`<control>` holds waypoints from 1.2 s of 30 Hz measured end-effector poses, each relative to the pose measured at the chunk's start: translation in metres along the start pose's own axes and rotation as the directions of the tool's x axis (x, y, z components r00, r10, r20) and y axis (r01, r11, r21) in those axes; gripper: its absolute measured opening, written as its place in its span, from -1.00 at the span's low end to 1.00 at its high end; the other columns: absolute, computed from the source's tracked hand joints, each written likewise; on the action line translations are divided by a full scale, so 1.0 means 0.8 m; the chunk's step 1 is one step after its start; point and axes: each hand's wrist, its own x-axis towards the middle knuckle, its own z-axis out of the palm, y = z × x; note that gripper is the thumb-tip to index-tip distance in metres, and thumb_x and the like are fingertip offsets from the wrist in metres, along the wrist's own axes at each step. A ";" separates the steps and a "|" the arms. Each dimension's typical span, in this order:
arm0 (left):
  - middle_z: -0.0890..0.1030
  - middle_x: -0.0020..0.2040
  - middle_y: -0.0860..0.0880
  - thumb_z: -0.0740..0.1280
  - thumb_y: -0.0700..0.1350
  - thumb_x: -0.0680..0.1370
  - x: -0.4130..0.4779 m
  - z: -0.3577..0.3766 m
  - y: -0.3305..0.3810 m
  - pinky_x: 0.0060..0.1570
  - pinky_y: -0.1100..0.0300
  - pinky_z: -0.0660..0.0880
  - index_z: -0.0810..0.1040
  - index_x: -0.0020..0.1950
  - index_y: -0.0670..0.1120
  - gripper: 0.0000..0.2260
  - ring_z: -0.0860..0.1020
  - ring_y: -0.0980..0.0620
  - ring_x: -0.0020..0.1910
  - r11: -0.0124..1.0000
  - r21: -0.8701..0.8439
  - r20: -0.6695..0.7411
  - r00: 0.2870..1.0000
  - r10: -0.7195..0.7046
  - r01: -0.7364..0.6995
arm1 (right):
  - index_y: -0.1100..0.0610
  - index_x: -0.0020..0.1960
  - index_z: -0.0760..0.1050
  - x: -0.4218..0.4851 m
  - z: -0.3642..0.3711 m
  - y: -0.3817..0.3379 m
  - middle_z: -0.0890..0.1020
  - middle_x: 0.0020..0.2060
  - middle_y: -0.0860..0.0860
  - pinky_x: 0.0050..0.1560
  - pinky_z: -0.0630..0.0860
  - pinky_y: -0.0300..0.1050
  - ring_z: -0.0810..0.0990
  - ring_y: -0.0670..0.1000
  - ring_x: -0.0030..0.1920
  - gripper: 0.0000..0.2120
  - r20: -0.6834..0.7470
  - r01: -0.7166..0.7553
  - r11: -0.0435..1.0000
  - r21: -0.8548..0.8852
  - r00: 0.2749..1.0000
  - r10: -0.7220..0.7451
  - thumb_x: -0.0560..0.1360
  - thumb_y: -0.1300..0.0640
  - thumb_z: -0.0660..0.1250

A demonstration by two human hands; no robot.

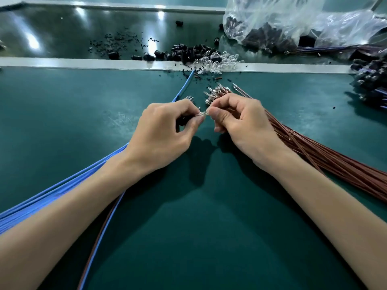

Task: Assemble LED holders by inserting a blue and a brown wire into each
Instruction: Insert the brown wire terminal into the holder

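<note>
LED holder (182, 120): a small dark piece is seen under the curled fingers of the left hand (161, 130), but it is mostly hidden. A tiny clear LED (202, 113) with thin metal legs is pinched between the left hand and the right hand (240, 122), just above the green mat (209, 227). One blue wire and one brown wire (104, 233) are seen running out from under the left arm. A bunch of blue wires (52, 197) is laid on the left. A bunch of brown wires (335, 164) is laid on the right, under the right hand. Farther back, clear LEDs (219, 59) and black holders (188, 51) are piled by a white strip (83, 63). A plastic bag (293, 21) is seen behind them.
</note>
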 end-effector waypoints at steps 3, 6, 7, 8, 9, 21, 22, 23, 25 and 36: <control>0.58 -0.37 -0.01 0.38 -0.16 0.53 -0.002 -0.002 -0.002 -0.34 0.26 0.38 0.59 -0.16 -0.18 -0.89 0.47 0.01 -0.40 0.999 -0.053 0.004 1.000 -0.008 0.008 | 0.04 -0.20 0.54 -0.001 -0.005 0.001 0.55 -0.50 -0.17 -0.28 0.44 -0.37 0.50 -0.23 -0.44 -0.85 0.089 0.007 0.998 0.056 0.996 -0.012 0.50 0.23 0.39; 0.60 -0.35 -0.01 0.38 -0.16 0.53 -0.003 -0.005 -0.003 -0.35 0.39 0.35 0.60 -0.14 -0.17 -0.90 0.46 0.13 -0.42 0.976 -0.197 0.040 0.996 -0.084 0.090 | 0.04 -0.17 0.55 -0.004 -0.004 0.000 0.56 -0.48 -0.16 -0.27 0.45 -0.37 0.50 -0.24 -0.43 -0.90 0.134 0.020 0.999 0.042 0.991 -0.025 0.49 0.20 0.41; 0.59 -0.35 0.01 0.38 -0.15 0.53 -0.004 -0.006 -0.004 -0.34 0.43 0.34 0.60 -0.14 -0.16 -0.90 0.45 0.20 -0.42 0.966 -0.228 0.054 0.992 -0.111 0.121 | 0.04 -0.16 0.56 -0.005 -0.003 0.000 0.56 -0.48 -0.16 -0.27 0.45 -0.37 0.51 -0.24 -0.42 -0.92 0.139 0.020 0.999 0.045 0.990 -0.026 0.49 0.18 0.41; 0.58 -0.35 0.03 0.38 -0.15 0.53 -0.003 -0.006 -0.004 -0.33 0.45 0.33 0.60 -0.14 -0.16 -0.90 0.44 0.23 -0.42 0.959 -0.246 0.063 0.990 -0.129 0.141 | 0.05 -0.15 0.58 -0.005 -0.002 -0.001 0.57 -0.47 -0.17 -0.28 0.45 -0.38 0.51 -0.24 -0.43 -0.94 0.138 0.022 0.998 0.051 0.990 -0.029 0.48 0.17 0.41; 0.57 -0.35 0.04 0.38 -0.15 0.53 -0.003 -0.007 -0.005 -0.32 0.45 0.33 0.59 -0.15 -0.16 -0.90 0.44 0.24 -0.42 0.954 -0.258 0.070 0.988 -0.139 0.152 | 0.06 -0.14 0.59 -0.006 -0.002 -0.001 0.57 -0.47 -0.18 -0.29 0.44 -0.40 0.51 -0.24 -0.43 -0.96 0.132 0.029 0.998 0.061 0.991 -0.037 0.48 0.17 0.41; 0.44 -0.43 0.09 0.36 -0.11 0.54 -0.006 -0.009 0.003 -0.39 0.40 0.27 0.55 -0.22 -0.08 -0.86 0.32 0.22 -0.46 0.937 -0.278 0.222 0.963 -0.151 0.211 | 0.01 -0.17 0.52 -0.014 -0.010 -0.002 0.55 -0.47 -0.20 -0.28 0.42 -0.40 0.48 -0.23 -0.42 -0.85 0.177 0.040 0.999 -0.002 0.983 -0.039 0.53 0.23 0.35; 0.43 -0.43 0.08 0.35 -0.10 0.54 -0.006 -0.009 0.004 -0.41 0.39 0.25 0.56 -0.22 -0.09 -0.85 0.31 0.21 -0.47 0.940 -0.270 0.235 0.961 -0.145 0.208 | 0.01 -0.17 0.51 -0.014 -0.010 -0.002 0.55 -0.46 -0.20 -0.27 0.42 -0.39 0.48 -0.22 -0.41 -0.85 0.177 0.040 0.999 -0.001 0.983 -0.039 0.53 0.23 0.35; 0.42 -0.44 0.07 0.34 -0.11 0.55 -0.007 -0.010 0.005 -0.43 0.40 0.24 0.57 -0.22 -0.10 -0.84 0.30 0.20 -0.48 0.942 -0.268 0.238 0.961 -0.140 0.203 | 0.02 -0.16 0.52 -0.014 -0.010 -0.003 0.55 -0.45 -0.20 -0.26 0.42 -0.39 0.48 -0.22 -0.40 -0.85 0.173 0.037 0.999 0.013 0.984 -0.039 0.52 0.23 0.35; 0.43 -0.44 0.06 0.34 -0.13 0.55 -0.007 -0.010 0.007 -0.44 0.42 0.23 0.57 -0.21 -0.14 -0.84 0.31 0.21 -0.49 0.934 -0.297 0.232 0.964 -0.133 0.200 | 0.04 -0.13 0.55 -0.015 -0.012 -0.003 0.56 -0.40 -0.15 -0.23 0.44 -0.36 0.49 -0.19 -0.37 -0.91 0.152 0.026 0.996 0.086 0.988 -0.039 0.49 0.22 0.39; 0.53 -0.42 -0.05 0.39 -0.18 0.52 -0.012 -0.005 0.007 -0.40 0.32 0.31 0.55 -0.27 -0.10 -0.83 0.38 0.15 -0.45 0.933 -0.339 0.207 0.977 -0.056 0.125 | 0.09 -0.12 0.67 -0.023 -0.012 0.000 0.70 -0.23 0.03 -0.08 0.55 -0.27 0.64 -0.06 -0.18 -0.85 0.114 -0.122 0.894 0.431 0.990 0.080 0.30 0.14 0.46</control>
